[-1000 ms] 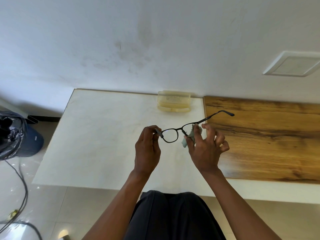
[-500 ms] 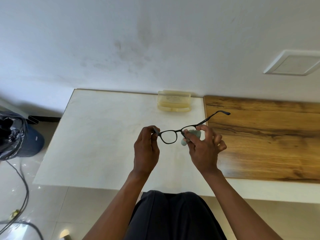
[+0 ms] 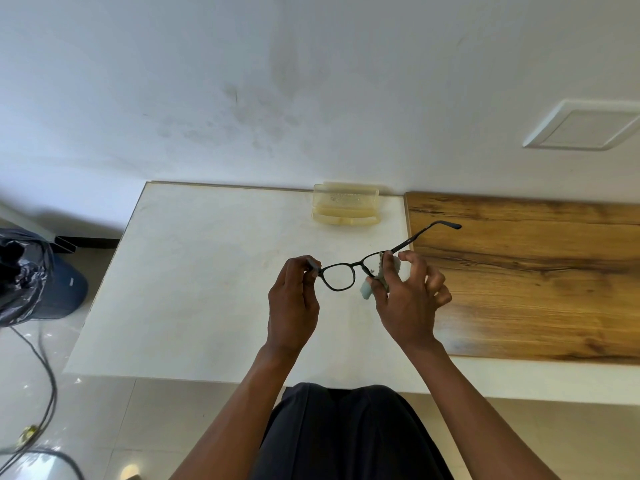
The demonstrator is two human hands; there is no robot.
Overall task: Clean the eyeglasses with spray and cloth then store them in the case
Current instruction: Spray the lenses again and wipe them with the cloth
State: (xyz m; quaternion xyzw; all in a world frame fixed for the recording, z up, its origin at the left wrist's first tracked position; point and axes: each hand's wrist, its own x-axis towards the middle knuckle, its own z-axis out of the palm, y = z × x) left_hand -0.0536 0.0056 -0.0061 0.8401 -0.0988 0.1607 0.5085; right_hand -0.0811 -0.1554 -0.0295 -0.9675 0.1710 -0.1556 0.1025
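Black-framed eyeglasses (image 3: 341,268) are held above the white table (image 3: 207,271). My left hand (image 3: 292,303) pinches the frame's left corner. My right hand (image 3: 408,303) pinches a pale green cloth (image 3: 367,289) around the right lens, which is mostly hidden by cloth and fingers. One temple arm (image 3: 429,230) sticks out to the right over the wooden board. A translucent yellowish glasses case (image 3: 345,204) stands open at the table's far edge against the wall. No spray bottle is in view.
A wooden board (image 3: 536,278) covers the right part of the table. A bin with a black bag (image 3: 24,275) stands on the floor at the left, with cables (image 3: 45,393) beside it. A white wall plate (image 3: 585,126) is at upper right.
My right hand's fingers have shifted on the cloth over the right lens, rubbing it. The glasses and my left hand stay almost where they were.
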